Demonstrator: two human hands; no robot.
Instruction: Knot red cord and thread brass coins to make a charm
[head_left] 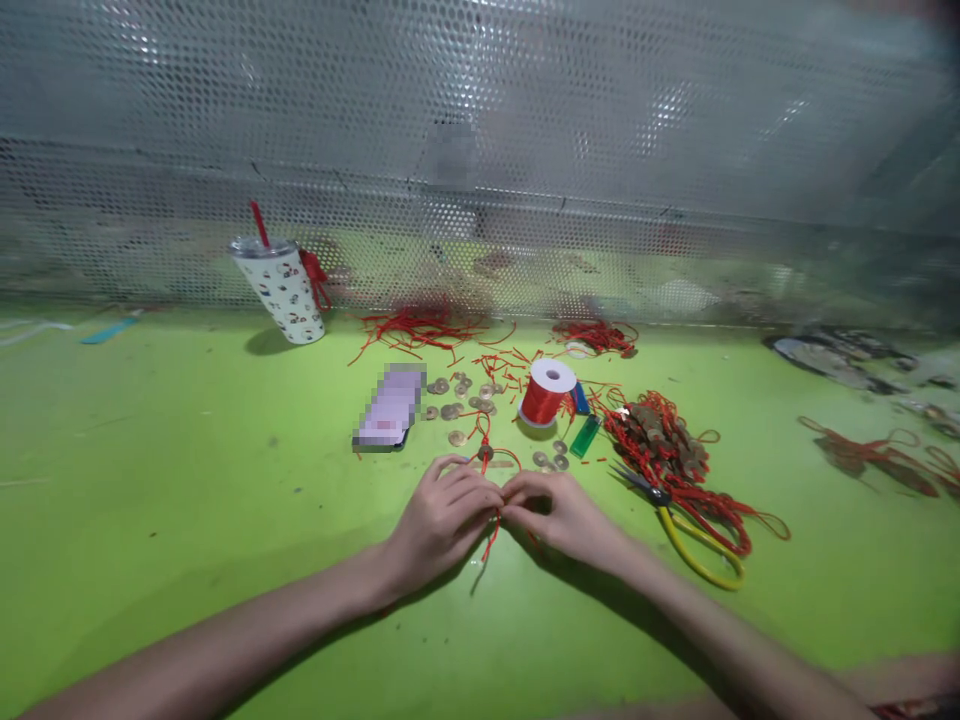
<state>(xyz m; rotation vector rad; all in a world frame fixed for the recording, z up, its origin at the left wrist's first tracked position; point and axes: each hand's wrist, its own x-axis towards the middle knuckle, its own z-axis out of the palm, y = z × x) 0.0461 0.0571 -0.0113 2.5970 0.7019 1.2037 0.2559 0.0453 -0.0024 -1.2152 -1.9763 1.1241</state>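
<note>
My left hand [450, 515] and my right hand [559, 510] meet at the front middle of the green table, fingertips together. Both pinch a red cord [489, 545], whose loose ends hang below the fingers. Just beyond my fingertips, a holed metal coin [486, 453] is strung on this cord, with a red loop above it. My fingers partly hide the cord where they grip it. Loose coins [450, 411] lie farther back, and a few more coins [551, 460] sit ahead of my right hand.
Behind stand a red thread spool [545, 400] and a green lighter [586, 437]. Yellow-handled scissors [690, 535] lie at right against a heap of corded coins [664, 440]. A phone [391, 405] and a patterned cup [281, 295] are at left. A perforated metal panel [480, 170] closes the back.
</note>
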